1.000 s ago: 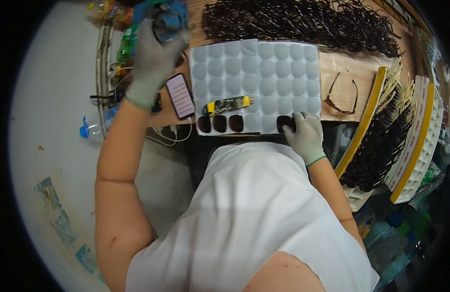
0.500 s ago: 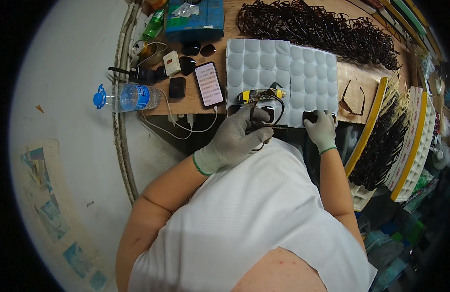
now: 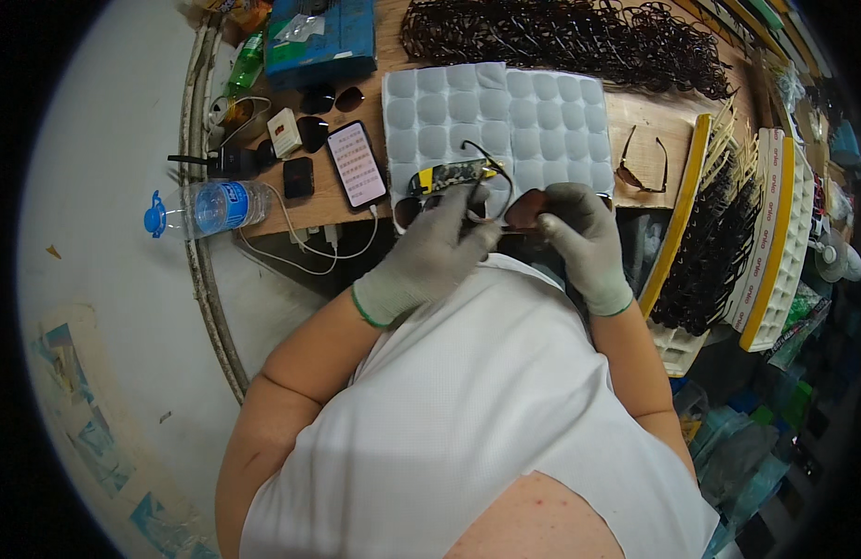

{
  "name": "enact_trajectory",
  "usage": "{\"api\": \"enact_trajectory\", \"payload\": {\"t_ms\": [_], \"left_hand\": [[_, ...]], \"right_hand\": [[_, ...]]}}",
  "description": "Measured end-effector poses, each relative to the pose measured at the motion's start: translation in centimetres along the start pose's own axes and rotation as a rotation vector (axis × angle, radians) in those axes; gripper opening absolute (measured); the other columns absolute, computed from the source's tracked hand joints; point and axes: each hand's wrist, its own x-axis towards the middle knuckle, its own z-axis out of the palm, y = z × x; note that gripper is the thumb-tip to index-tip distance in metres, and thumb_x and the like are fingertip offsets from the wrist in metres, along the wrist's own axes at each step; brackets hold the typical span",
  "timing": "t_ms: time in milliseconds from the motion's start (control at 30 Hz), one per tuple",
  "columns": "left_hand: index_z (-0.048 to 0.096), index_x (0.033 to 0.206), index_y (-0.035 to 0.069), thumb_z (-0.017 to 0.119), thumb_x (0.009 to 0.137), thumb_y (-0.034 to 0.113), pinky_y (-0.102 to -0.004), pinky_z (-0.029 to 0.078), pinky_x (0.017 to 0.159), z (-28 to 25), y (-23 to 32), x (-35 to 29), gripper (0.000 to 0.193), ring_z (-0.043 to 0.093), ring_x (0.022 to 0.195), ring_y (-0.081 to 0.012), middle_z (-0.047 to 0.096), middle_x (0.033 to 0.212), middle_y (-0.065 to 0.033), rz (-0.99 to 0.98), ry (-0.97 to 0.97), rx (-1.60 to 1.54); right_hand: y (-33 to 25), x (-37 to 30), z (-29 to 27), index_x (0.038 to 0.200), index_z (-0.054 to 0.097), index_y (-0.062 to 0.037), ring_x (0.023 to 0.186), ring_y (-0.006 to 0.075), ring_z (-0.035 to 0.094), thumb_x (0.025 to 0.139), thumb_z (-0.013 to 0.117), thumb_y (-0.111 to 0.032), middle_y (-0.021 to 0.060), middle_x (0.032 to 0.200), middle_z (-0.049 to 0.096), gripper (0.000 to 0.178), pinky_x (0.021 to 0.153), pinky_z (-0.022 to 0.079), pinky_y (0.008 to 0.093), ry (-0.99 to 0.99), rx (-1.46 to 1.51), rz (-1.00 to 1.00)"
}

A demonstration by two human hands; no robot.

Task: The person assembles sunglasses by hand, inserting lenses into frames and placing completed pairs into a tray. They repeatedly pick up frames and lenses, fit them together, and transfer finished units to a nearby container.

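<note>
My left hand (image 3: 428, 256), in a grey glove with a green cuff, is closed on a dark glasses frame (image 3: 508, 179). One curved temple of the frame rises above the fingers. My right hand (image 3: 587, 244), gloved the same way, pinches a reddish-brown sunglass lens (image 3: 525, 211) close against the frame; whether lens and frame touch is hard to tell. Behind the hands lies a grey dimpled pad (image 3: 553, 130). A yellow and dark patterned handheld tool (image 3: 444, 177) rests on it, and a dark lens (image 3: 408, 212) sits at its near left corner.
Left on the wooden bench are a lit phone (image 3: 356, 166) on a cable, loose dark lenses (image 3: 313, 133), a blue box (image 3: 318, 42) and a water bottle (image 3: 216, 207) at the edge. Dark frames (image 3: 561, 42) heap behind the pad. Assembled glasses (image 3: 643, 172) and a frame-filled rack (image 3: 705, 242) stand right.
My right hand has lifted a lens from the pad's near right edge and brought it left to the frame. My left hand has turned the frame. The whole view has shifted slightly.
</note>
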Motion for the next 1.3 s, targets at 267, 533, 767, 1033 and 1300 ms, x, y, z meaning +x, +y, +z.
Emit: {"api": "enact_trajectory", "payload": {"t_ms": [267,533,767,1033,1300], "left_hand": [[0.061,0.112,-0.004,0.060,0.101,0.021,-0.0318,0.053,0.068,2.3,2.5,1.3,0.027,0.065,0.072,-0.0146,0.067,0.084,-0.0097,-0.001,0.169,0.066],[0.060,0.113,-0.002,0.062,0.103,0.020,-0.0271,0.055,0.064,2.2,-0.9,-2.8,0.024,0.064,0.068,-0.0112,0.066,0.090,-0.0046,-0.090,0.463,-0.155],[0.060,0.113,-0.002,0.060,0.104,0.016,-0.0270,0.056,0.067,2.2,-0.9,-4.1,0.020,0.065,0.073,-0.0108,0.063,0.091,-0.0039,-0.041,0.511,-0.259],[0.064,0.107,-0.002,0.065,0.101,0.015,-0.0260,0.057,0.067,0.3,-1.3,-4.6,0.018,0.065,0.072,-0.0092,0.066,0.090,-0.0029,-0.031,0.448,-0.229],[0.072,0.104,0.000,0.073,0.097,0.022,-0.0230,0.052,0.060,-2.3,-0.1,-5.1,0.024,0.064,0.071,-0.0055,0.071,0.084,-0.0028,0.064,0.279,-0.084]], "right_hand": [[-1.4,3.5,-1.0,0.118,0.065,0.0039,0.083,0.0109,0.066,0.100,0.062,-0.010,0.0070,0.099,0.070,0.023,0.072,0.056,0.0269,-0.086,-0.023,0.008],[6.0,12.4,1.9,0.109,0.066,-0.0035,0.094,0.0296,0.071,0.085,0.065,-0.012,0.0146,0.106,0.065,0.025,0.077,0.058,0.0392,-0.394,-1.389,-0.428],[5.7,12.0,1.0,0.111,0.065,-0.0029,0.097,0.0304,0.069,0.084,0.065,-0.012,0.0139,0.111,0.063,0.029,0.082,0.058,0.0401,-0.425,-1.454,-0.404],[6.2,10.7,-3.2,0.115,0.064,-0.0056,0.091,0.0381,0.066,0.088,0.069,-0.023,0.0159,0.108,0.062,0.032,0.081,0.055,0.0462,-0.180,-1.412,-0.357],[-2.0,1.9,-1.8,0.119,0.067,-0.0012,0.093,0.0367,0.068,0.090,0.071,-0.022,0.0219,0.108,0.067,0.036,0.083,0.055,0.0432,-0.386,-0.917,-0.121]]}}
